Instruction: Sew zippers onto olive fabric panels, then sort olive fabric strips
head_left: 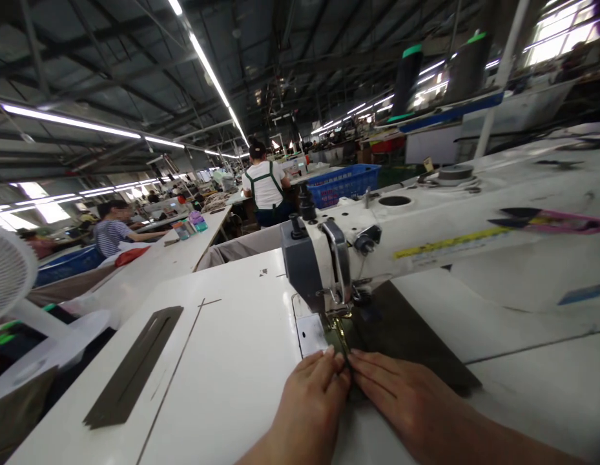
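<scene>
A white sewing machine (341, 258) stands before me, its needle and presser foot (341, 332) directly above a piece of dark olive fabric (416, 336). Just left of the foot's front, my left hand (315, 391) has its fingers bent and pressed together on the fabric's edge. My right hand (401, 387) lies on the fabric right of the foot, its fingers stretched forward and flat. The fingertips of both hands nearly meet at the foot. Most of the fabric spreads to the right under the machine arm.
A stack of dark fabric strips (137, 365) lies on the white table (222, 361) at left. Thread snips (551, 219) rest on the machine arm. A white fan (9, 278) stands at far left. A blue crate (345, 184) and a seated person (265, 184) are beyond.
</scene>
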The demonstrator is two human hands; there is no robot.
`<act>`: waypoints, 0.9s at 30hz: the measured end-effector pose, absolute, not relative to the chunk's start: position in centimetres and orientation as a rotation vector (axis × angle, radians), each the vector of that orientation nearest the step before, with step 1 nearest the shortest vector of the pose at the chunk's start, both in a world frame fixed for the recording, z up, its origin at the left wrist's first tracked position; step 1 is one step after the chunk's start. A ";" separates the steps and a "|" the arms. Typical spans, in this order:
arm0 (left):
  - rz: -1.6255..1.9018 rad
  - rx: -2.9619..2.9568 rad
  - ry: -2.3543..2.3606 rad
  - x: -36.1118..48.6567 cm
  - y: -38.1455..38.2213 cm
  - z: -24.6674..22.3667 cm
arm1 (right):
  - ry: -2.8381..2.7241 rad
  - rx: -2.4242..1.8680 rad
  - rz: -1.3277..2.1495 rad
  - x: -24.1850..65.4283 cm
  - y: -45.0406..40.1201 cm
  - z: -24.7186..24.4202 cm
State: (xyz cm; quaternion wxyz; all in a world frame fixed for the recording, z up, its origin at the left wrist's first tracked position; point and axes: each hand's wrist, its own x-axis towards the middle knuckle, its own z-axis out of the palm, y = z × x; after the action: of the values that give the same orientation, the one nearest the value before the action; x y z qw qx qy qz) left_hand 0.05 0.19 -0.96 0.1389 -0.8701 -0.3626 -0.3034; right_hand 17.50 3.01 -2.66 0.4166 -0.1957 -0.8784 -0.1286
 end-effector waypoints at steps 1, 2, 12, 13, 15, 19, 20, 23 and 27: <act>-0.878 -2.518 -1.044 0.0 0.3 -0.9 | -2.184 -0.493 -0.322 17.3 3.1 -2.7; -0.876 -2.527 -1.051 0.0 0.4 -0.9 | -2.176 -0.492 -0.324 17.1 3.3 -2.8; -0.862 -2.584 -1.192 -0.7 2.8 -1.3 | -2.184 -0.504 -0.294 16.0 5.8 -1.8; -0.857 -2.582 -1.218 -0.7 3.2 -1.6 | -2.186 -0.514 -0.292 15.9 6.0 -1.8; -0.878 -2.544 -1.241 -0.8 3.8 -2.5 | -2.183 -0.526 -0.299 15.8 6.3 -2.1; -0.999 -2.450 -1.267 -1.2 4.0 -3.8 | -2.179 -0.552 -0.383 15.9 6.2 -2.9; -0.995 -2.439 -1.273 -1.4 3.8 -3.9 | -2.190 -0.572 -0.414 16.1 6.0 -3.1; -0.873 -2.429 -1.166 -2.0 2.7 -3.8 | -2.210 -0.606 -0.529 16.7 5.4 -3.8; -0.880 -2.448 -1.077 -2.0 2.2 -3.4 | -2.222 -0.573 -0.611 17.4 5.5 -4.6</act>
State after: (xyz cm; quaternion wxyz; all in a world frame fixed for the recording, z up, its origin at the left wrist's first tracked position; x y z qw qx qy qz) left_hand -2.03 2.20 -3.36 0.1623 -0.8579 -0.3775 -0.3084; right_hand 17.35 5.54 -4.60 0.3741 -0.2239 -0.8678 -0.2385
